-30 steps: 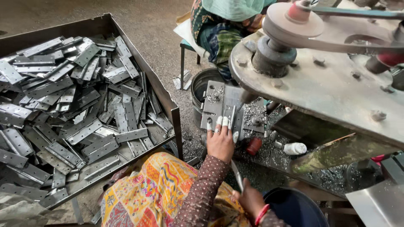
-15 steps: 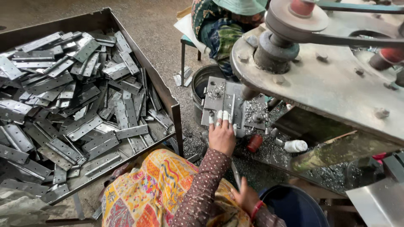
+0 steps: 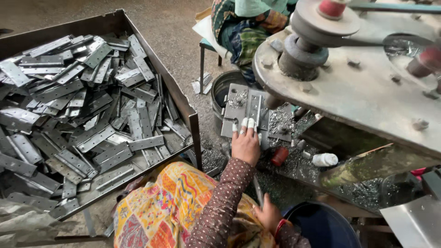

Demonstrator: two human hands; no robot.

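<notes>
My left hand (image 3: 245,143) reaches forward in a brown dotted sleeve. Its white-taped fingertips press on a grey metal hinge (image 3: 253,106), which lies on the machine's flat steel plate (image 3: 235,102) among metal shavings. My right hand (image 3: 268,213), wearing a red bangle, rests low near my lap. It grips a thin metal rod (image 3: 257,192) that points up toward the plate. A large wooden tray (image 3: 195,120) heaped with several grey hinges (image 3: 82,115) stands to my left.
A heavy machine table (image 3: 363,92) with pulleys and a belt overhangs on the right. A dark bucket (image 3: 221,89) stands under the plate and a blue tub (image 3: 324,225) sits at bottom right. Another person (image 3: 248,27) sits on a stool beyond. A small white bottle (image 3: 324,160) lies among shavings.
My left hand has slid slightly further onto the hinge on the plate. The right hand stays low with the rod.
</notes>
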